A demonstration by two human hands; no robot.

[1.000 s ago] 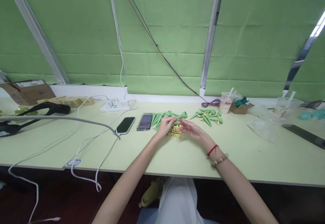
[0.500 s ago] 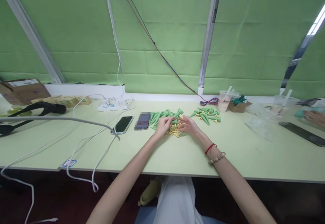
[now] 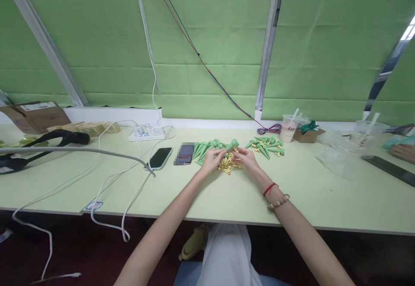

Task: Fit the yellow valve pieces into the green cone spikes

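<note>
My left hand (image 3: 212, 159) grips a green plastic cone (image 3: 231, 146) by its narrow end, wide end pointing up and right. My right hand (image 3: 247, 158) meets it at the cone's wide end, fingers pinched on a small yellow part that I can barely make out. Under both hands lies a pile of small yellow parts (image 3: 228, 165). A heap of bare green cones (image 3: 205, 149) lies just behind my left hand. A second heap of green cones with yellow fittings (image 3: 266, 146) lies behind and right of my right hand.
Two phones (image 3: 160, 158) (image 3: 184, 153) lie left of the cones. A white power strip (image 3: 146, 133) and loose cables (image 3: 110, 182) cover the left side. A drink cup (image 3: 288, 128), a small carton (image 3: 306, 135) and plastic bags (image 3: 337, 160) sit right. Another person's hand (image 3: 402, 152) shows at far right.
My hands stayed together over the yellow pile; the green cone tilted up slightly between them. The view shifted a little.
</note>
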